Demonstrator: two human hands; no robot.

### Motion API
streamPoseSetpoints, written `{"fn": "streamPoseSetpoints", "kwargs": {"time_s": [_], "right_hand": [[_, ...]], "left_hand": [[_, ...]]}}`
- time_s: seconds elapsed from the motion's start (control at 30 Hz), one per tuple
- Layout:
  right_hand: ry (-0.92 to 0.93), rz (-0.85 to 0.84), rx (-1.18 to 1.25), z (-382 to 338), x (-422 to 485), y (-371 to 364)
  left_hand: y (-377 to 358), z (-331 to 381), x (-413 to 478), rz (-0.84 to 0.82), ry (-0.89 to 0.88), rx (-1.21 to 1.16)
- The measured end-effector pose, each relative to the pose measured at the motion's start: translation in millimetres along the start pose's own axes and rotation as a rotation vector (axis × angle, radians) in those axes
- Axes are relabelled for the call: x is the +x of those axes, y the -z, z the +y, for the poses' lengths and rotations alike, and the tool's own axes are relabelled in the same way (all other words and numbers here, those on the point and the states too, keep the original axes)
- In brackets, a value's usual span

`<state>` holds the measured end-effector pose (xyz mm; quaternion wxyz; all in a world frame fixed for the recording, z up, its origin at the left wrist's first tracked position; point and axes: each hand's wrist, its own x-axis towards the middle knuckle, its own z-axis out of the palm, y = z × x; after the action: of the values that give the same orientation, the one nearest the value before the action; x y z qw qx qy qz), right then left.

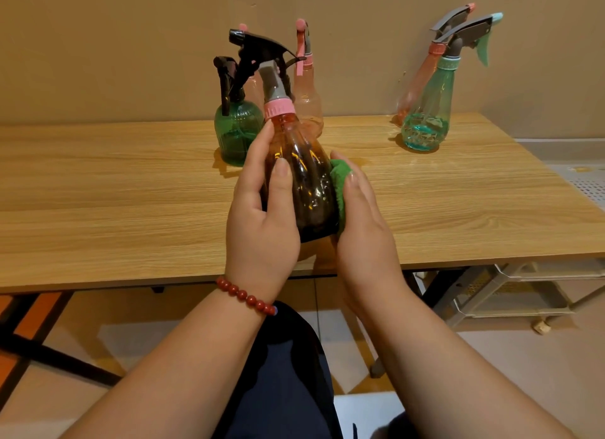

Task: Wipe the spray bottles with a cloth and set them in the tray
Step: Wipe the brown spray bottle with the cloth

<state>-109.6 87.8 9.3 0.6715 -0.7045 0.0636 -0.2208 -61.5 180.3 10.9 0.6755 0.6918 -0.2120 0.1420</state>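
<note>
My left hand (262,222) grips an orange-brown spray bottle (307,189) with a pink collar and grey head, held upright above the wooden table's (131,193) front edge. My right hand (363,229) presses a folded green cloth (340,183) against the bottle's right side. Behind it stand a green bottle with a black trigger (234,134) and a pale pink bottle (307,101). At the back right stand a teal bottle (429,117) and a pink bottle (415,88) behind it.
A stack of pale plastic trays (510,294) sits on the floor under the table's right end. A perforated white surface (589,186) lies beyond the right edge. The wall runs close behind the table.
</note>
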Motion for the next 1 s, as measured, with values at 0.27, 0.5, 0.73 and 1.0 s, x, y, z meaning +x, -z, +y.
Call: {"fn": "streamPoseSetpoints", "kwargs": {"time_s": [0.27, 0.5, 0.73, 1.0], "right_hand": [[0.144, 0.040, -0.120, 1, -8, -10], [0.034, 0.027, -0.042, -1, -11, -9], [-0.004, -0.007, 0.146, 1, -4, -2], [0.121, 0.036, 0.065, -10, -5, 3]], "left_hand": [[3, 2, 3, -0.005, -0.042, 0.040], [2, 0, -1, -0.015, -0.042, 0.024], [4, 4, -2, -0.037, -0.029, -0.041], [8, 8, 1, -0.104, -0.022, 0.127]]}}
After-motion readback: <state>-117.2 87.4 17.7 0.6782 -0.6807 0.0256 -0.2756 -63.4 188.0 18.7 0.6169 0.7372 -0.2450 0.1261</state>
